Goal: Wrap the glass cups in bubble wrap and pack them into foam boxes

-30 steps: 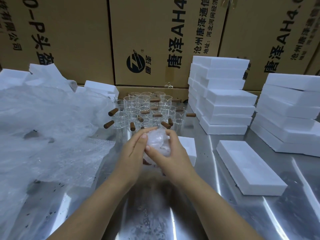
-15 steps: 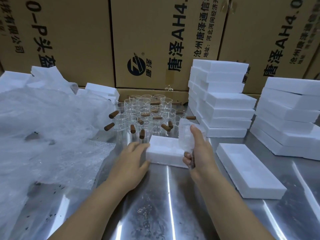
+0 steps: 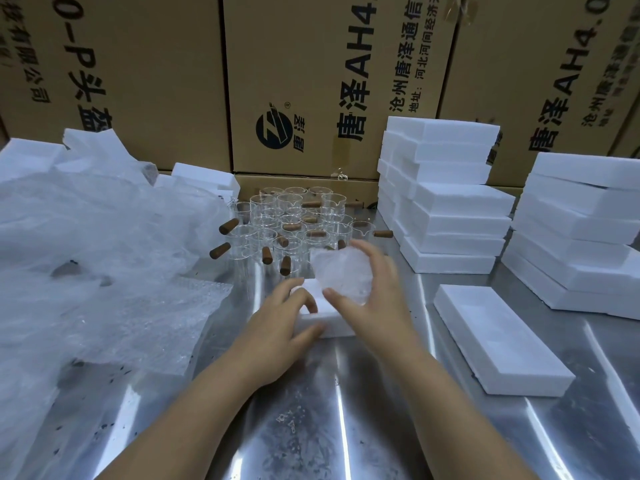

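Over the foam box [image 3: 331, 329], the right hand [image 3: 375, 299] grips the wrapped cup [image 3: 341, 273]. The left hand [image 3: 277, 327] holds the foam box. Lower the wrapped cup slowly and straight, so it fits.

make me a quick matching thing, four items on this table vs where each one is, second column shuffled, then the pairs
Things
1. wrapped cup
2. small foam box
3. bubble wrap pile
4. bare glass cups

Places
a. heaped at the left of the table
b. held up in the right hand
c. standing in a cluster at the back
d. gripped by the left hand

Pairs: 1-b, 2-d, 3-a, 4-c
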